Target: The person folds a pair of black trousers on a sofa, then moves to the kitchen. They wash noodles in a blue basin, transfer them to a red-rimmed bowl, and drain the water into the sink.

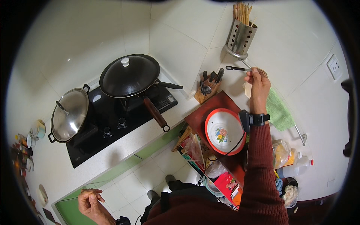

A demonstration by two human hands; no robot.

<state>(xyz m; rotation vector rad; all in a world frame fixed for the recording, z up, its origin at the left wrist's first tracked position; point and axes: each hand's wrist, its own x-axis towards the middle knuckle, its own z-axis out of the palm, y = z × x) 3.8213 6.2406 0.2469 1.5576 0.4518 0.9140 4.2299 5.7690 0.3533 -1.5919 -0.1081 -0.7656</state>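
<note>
A person's right hand pinches the shaft of a black-handled utensil with metal tines, above and to the right of a red-rimmed, flower-painted basin. The left hand is well apart, below and left of the basin, fingers loosely curled, the thumb slightly apart. A knife block stands just beyond the basin; a green cloth hangs to its right; a lidded wok sits farther left.

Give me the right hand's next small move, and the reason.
Probably ease the black-handled utensil clear of the green towel: the right hand seems to pinch it near its metal end, and the towel hangs close beside that wrist.
</note>
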